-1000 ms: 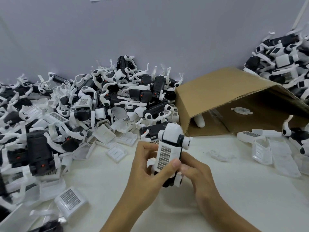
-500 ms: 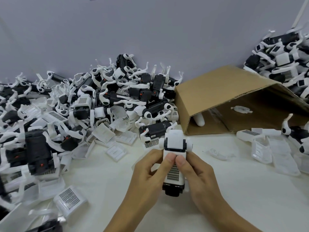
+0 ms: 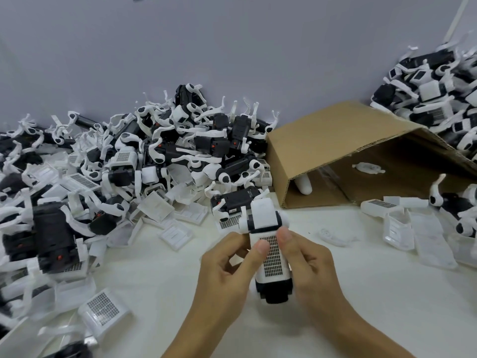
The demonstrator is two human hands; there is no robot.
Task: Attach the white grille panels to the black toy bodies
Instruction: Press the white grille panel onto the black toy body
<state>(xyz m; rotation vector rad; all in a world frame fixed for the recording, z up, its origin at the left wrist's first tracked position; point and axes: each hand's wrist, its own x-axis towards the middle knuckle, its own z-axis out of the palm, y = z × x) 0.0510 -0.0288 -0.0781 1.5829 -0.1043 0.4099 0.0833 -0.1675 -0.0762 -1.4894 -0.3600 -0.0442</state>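
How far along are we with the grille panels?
Done: finished-looking toys are heaped in the pile at the right. In hand: the left hand and right hand grip one toy body, thumbs pressing its grille panel; whether it has fully clicked in, I cannot tell. Left: a large heap of bodies and loose panels on the left.

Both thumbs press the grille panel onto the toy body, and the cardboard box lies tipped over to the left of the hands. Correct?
Not quite. The head view shows the cardboard box tipped over to the right of the hands, not left. Both thumbs do press the grille panel on the toy body.
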